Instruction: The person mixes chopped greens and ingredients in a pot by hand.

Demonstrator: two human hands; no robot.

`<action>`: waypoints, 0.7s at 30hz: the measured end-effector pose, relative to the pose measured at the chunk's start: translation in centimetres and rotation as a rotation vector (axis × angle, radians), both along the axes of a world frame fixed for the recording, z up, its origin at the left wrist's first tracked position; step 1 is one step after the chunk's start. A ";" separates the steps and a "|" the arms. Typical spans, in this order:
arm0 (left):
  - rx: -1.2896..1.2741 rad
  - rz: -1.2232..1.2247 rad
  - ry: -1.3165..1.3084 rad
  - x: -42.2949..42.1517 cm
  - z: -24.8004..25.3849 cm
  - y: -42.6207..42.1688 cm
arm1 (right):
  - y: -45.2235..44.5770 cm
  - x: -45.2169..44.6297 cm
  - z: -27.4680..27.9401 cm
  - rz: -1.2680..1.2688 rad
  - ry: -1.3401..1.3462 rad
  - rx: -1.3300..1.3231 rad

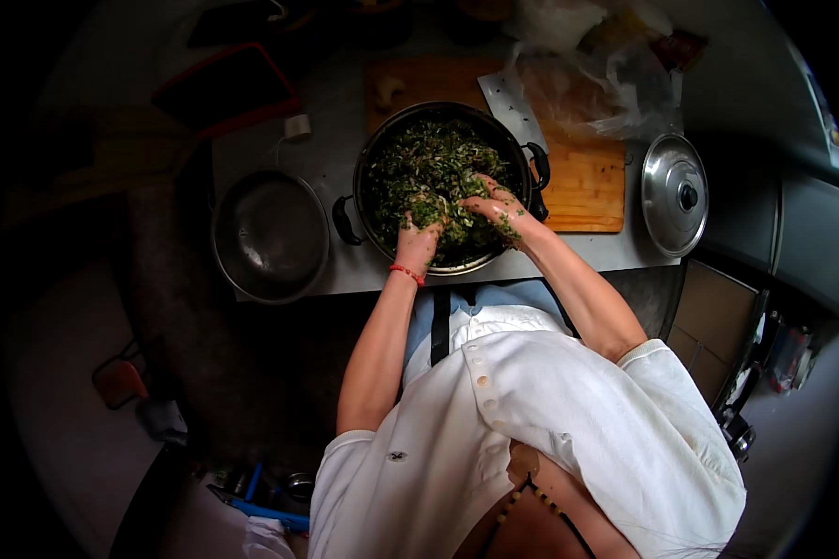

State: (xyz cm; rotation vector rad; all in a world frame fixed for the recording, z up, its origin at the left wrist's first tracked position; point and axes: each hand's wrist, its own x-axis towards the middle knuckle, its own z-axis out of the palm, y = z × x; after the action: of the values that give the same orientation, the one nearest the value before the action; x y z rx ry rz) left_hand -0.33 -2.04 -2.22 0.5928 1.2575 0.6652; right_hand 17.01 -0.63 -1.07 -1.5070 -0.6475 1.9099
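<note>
A deep pot (362, 140) with two black handles is full of chopped greens (429, 154) mixed with paler bits. Both my hands are down in this mix. My left hand (418, 244), with a red bead bracelet at the wrist, is cupped around a clump of greens at the pot's near side; the mix partly covers its fingers. To its right, my right hand (502, 207) reaches in over the rim with fingers apart, their tips in the greens. Bits of green cling to both hands.
Left of the pot sits a wide metal pan (270, 238). Behind it lie a wooden cutting board (583, 200), a cleaver blade (511, 104) and clear plastic bags (606, 88). A metal lid (675, 196) is at the table's right end. A red-edged tray (228, 88) lies back left.
</note>
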 end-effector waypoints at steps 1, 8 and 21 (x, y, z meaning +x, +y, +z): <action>0.139 -0.140 0.113 0.1 0.8 0.2 | 0.3 -0.6 1.9 0.005 -0.084 0.029; 0.679 -0.572 0.574 -0.7 4.4 1.1 | 0.4 -1.3 7.7 0.667 -0.919 0.756; 0.540 -0.742 1.084 1.1 -1.4 4.2 | 4.1 -3.0 1.4 0.933 -1.229 0.493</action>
State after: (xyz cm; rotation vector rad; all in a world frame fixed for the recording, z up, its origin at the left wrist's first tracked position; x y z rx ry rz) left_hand 0.77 2.12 -3.64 1.9253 1.6535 -0.0231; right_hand 14.04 3.52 0.30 -2.0789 -2.4641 0.8685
